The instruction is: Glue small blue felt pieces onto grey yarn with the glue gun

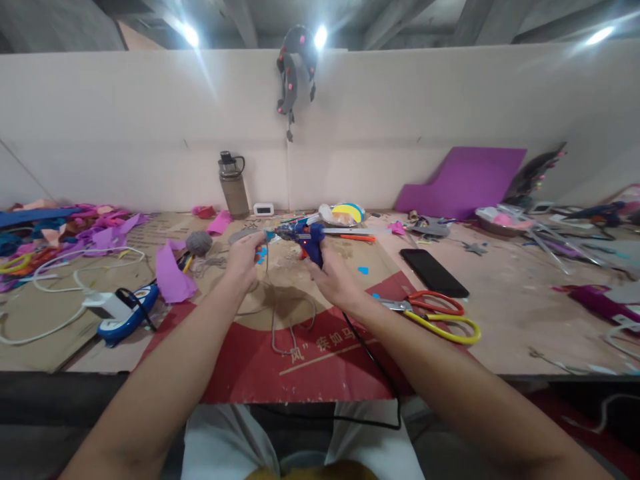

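My right hand point(333, 270) grips a blue hot glue gun point(313, 243), its nozzle pointing left and a clear glue stick point(360, 231) sticking out of its back. Close to the nozzle, my left hand point(245, 257) is closed at the fingertips, where a strand of grey yarn point(274, 327) hangs down onto the cardboard. A small blue bit shows by those fingertips; its shape is too small to tell. The gun's black cord point(373, 357) runs down over the table edge. Under both hands lies a red and brown cardboard sheet point(240, 380).
Red and yellow handled scissors point(440, 317) and a black phone point(434, 272) lie to the right. On the left are a blue power strip point(127, 317), white cables, purple felt point(175, 273) and a grey yarn ball point(199, 243). A bottle point(233, 190) stands at the back wall.
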A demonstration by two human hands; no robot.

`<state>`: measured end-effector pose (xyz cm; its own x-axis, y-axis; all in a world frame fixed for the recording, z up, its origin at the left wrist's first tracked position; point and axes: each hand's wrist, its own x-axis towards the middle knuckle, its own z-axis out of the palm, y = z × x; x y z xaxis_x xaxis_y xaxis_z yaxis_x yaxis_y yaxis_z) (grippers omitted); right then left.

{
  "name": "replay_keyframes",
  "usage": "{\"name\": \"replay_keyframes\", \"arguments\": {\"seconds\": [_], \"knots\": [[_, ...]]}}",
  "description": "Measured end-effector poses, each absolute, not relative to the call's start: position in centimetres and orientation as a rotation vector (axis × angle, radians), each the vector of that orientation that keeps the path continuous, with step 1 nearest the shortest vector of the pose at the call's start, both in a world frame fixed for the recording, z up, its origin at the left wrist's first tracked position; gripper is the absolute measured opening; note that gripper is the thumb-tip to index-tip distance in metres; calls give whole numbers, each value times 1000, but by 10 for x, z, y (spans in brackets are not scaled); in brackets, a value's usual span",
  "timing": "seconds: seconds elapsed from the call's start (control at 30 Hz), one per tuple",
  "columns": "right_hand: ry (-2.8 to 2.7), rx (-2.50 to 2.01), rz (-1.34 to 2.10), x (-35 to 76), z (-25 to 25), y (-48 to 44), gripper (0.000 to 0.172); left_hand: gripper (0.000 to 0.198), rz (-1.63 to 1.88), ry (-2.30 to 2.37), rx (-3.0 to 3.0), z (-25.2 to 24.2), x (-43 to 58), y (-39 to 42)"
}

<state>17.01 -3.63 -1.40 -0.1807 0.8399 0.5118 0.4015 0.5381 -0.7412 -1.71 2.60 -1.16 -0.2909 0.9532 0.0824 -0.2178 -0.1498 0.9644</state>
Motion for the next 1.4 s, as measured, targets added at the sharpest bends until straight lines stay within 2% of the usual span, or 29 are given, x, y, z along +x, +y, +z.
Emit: {"name": "replay_keyframes", "arguments": {"seconds": [0.13,0.63,0.83,1.4], "knots": [[-1816,-1071,515,169,-12,-37,30,16,1605,1195,987,-11,-15,24],[-1851,-1054,464,168,-15,-38,24,14,1590,1297,1051,-9,-12,18],[-1843,-1067,448,171,-18,-36,32,12,1615,1288,1048,-9,-15,19],[-1847,-1098,444,173,-17,-40,28,15,1611,1236,1046,-7,-17,19]]}}
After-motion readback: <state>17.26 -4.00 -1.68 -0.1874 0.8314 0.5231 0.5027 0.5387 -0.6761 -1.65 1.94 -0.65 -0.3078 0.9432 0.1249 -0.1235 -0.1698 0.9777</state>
